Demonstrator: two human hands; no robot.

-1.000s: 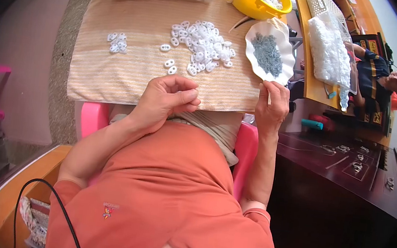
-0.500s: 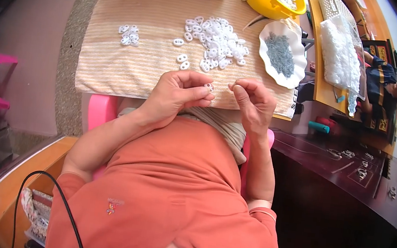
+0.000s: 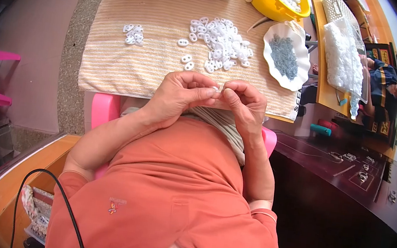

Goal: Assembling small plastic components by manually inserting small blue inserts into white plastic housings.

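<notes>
Nearest me, my left hand and right hand meet fingertip to fingertip over the near edge of the striped towel, and between them I pinch one small white plastic piece; both grips are nearly closed around it, thumb against forefinger, though my fingers hide most of the piece, so I cannot tell exactly how it sits. I judge it very light, stiff and a little slick, so it is best taken by its outer edges with the pads of the fingers, pressed gently. Just beyond my hands, at 12 o'clock, lies the loose heap of white pieces, with a few strays beside it. At 10 o'clock, well apart, sits a small cluster of white pieces. At 1 o'clock a white scalloped dish holds tiny grey parts. Farthest off, at 1 o'clock, stands a yellow bowl.
</notes>
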